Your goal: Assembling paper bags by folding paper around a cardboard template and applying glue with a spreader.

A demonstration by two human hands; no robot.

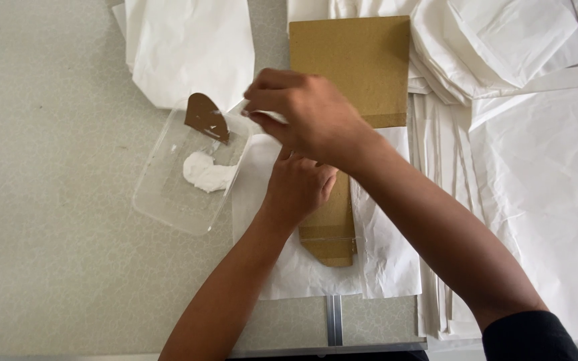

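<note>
My right hand (302, 113) reaches left across the table, its fingers pinched near the rim of a clear plastic tray (162, 200); whether it holds anything I cannot tell. Inside the tray lie a blob of white paste (205, 172) and a brown cardboard scraper (205, 118) leaning on the far rim. Beneath the right wrist, my left hand (297, 188) presses flat on a long brown cardboard piece (356, 60) that lies over a white paper sheet (382, 254).
White paper sheets (536, 167) are stacked and spread at the right, and more folded white paper (188, 47) lies at the top left. The speckled grey tabletop (48, 200) has a metal seam (333, 321) near its front edge.
</note>
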